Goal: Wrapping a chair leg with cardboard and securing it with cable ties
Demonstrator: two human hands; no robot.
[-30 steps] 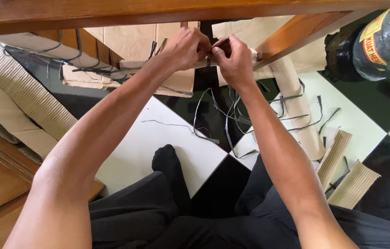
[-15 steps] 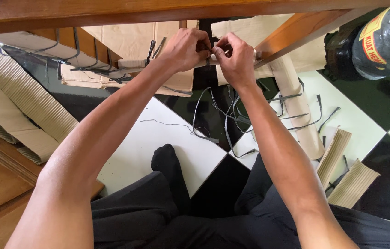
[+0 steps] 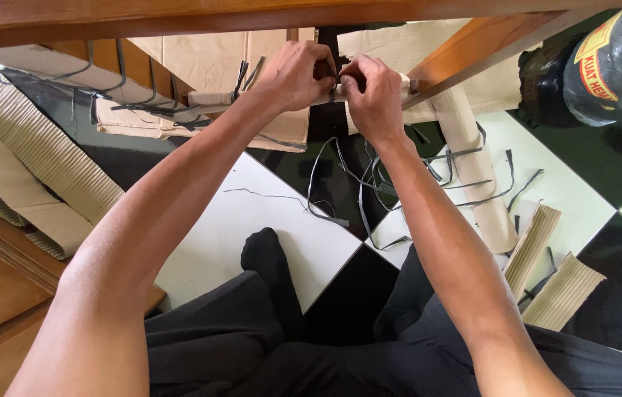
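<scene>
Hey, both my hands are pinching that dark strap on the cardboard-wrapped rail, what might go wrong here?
The left hand and right hand crowd the same spot on the dark strap, so a slip might nick a finger or loosen it. Loose strap offcuts trail across the tiled floor by the legs; they may snag a foot. The cardboard wrap might crush if pulled hard.

Under the wooden rail: both hands, left touching right, on a wrapped bar. Below, loose straps on the floor (corrugated strips far right).
</scene>
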